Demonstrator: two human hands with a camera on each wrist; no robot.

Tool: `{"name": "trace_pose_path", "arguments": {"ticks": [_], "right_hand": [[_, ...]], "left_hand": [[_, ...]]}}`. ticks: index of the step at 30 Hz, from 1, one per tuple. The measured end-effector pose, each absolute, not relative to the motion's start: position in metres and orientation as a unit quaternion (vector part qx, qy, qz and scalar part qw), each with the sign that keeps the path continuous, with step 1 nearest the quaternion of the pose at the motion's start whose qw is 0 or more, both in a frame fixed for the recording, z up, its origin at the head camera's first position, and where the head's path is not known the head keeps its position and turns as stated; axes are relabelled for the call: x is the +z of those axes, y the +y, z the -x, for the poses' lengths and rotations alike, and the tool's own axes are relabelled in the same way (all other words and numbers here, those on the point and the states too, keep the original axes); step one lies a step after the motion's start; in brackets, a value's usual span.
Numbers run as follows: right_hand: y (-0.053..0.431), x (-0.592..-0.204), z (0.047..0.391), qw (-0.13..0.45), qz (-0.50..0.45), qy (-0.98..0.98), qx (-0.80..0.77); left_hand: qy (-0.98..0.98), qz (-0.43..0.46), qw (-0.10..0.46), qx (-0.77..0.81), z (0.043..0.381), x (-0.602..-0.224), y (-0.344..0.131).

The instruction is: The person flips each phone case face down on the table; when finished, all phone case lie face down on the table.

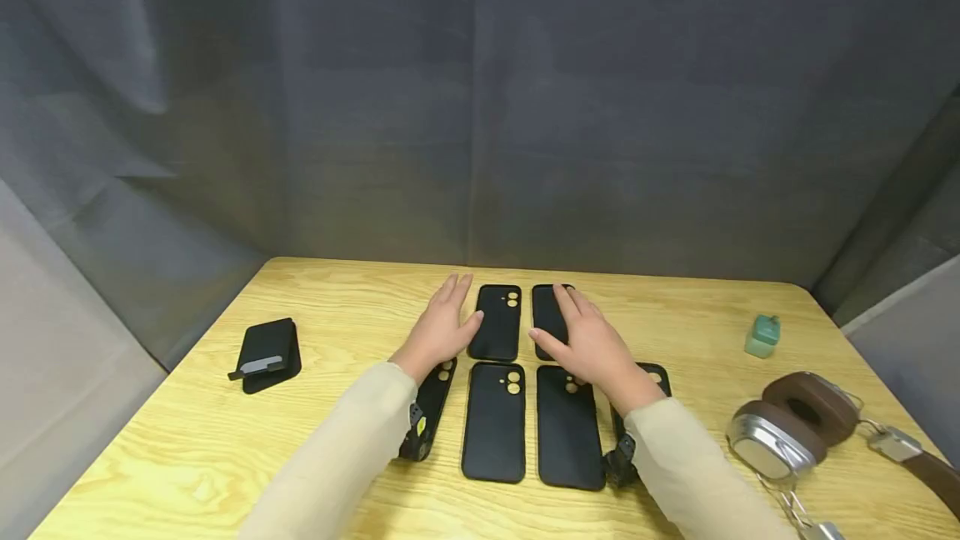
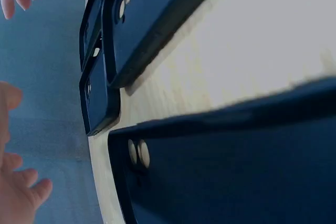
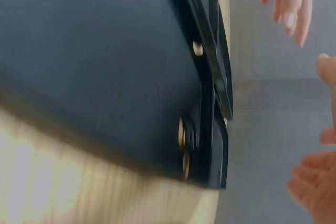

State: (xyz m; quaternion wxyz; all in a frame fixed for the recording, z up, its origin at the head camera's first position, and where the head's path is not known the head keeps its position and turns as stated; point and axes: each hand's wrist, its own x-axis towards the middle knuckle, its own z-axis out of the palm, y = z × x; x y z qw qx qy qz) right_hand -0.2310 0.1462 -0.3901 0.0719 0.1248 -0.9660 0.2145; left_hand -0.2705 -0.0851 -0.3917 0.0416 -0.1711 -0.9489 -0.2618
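Looking from the head: counting six black phone cases (image 1: 493, 432), lying on the wooden table (image 1: 360, 290), two near its back edge, two in front of these, one more on each outer side, partly hidden by a sleeve (image 1: 330, 448); holding nothing with the left hand (image 1: 442, 327), stretching its fingers rather straight, with the thumb wide, just beside the back left case; holding nothing with the right hand (image 1: 592, 344), reaching its extended fingers over the back right case, not being able to tell about contact; counting also one black holder (image 1: 262, 344) near the left edge, one small green object (image 1: 763, 336) near the right edge, one pair of headphones (image 1: 813, 407) farther forward along this same edge.

Looking from the left wrist: seeing at least four cases, overlapping, so not counting surely; seeing raised rims and, through the camera holes, pale wood; judging these as empty shells, probably light, a little flexible, hardly fragile, best pinching by the two long rims; not being able to judge slipperiness.

Looking from the right wrist: seeing one case very close, others crowding behind its rim, beyond exact counting; seeing two hands, with spread fingers, gripping nothing.
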Motion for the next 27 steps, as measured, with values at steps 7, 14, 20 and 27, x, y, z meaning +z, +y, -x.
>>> {"name": "trace_pose_path", "arguments": {"ticks": [7,14,20,27], "right_hand": [[0.124,-0.398,0.241,0.054,-0.13,-0.957,0.253],[0.107,-0.407,0.249,0.02,-0.104,-0.948,0.3],[0.099,-0.416,0.255,-0.005,-0.066,-0.936,0.347],[0.092,-0.424,0.262,-0.011,-0.06,-0.935,0.348]], "left_hand": [[-0.936,0.156,0.03,-0.315,0.285,-0.39,-0.075],[-0.909,0.112,0.007,-0.401,0.296,-0.398,-0.068],[-0.875,0.07,-0.037,-0.477,0.3,-0.409,-0.064],[-0.878,0.052,-0.055,-0.472,0.3,-0.416,-0.063]]}}
